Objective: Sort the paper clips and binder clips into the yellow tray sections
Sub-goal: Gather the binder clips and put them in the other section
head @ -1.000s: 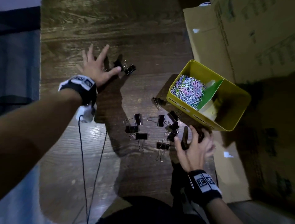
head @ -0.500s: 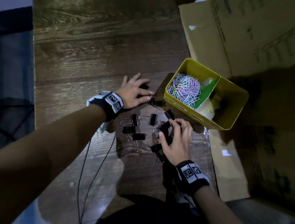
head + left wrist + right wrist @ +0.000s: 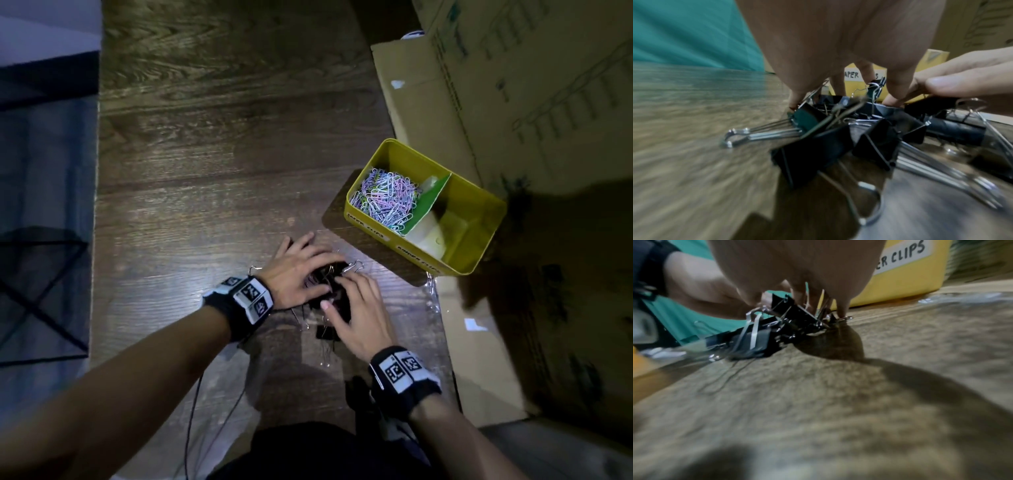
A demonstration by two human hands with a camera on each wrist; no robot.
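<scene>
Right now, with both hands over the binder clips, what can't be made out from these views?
- Binder clips count: in the head view the left hand and right hand cover most of the pile.
- Grip: whether either hand has closed on clips; both wrist views are blurred and the palms block the fingers.
- Yellow tray right section: shadowed, contents unclear.
- Tray labels: partly cut off by fingers and the edge.

Dark wood floor [image 3: 212, 144], cardboard sheets [image 3: 534, 102] rt, dim light
</scene>
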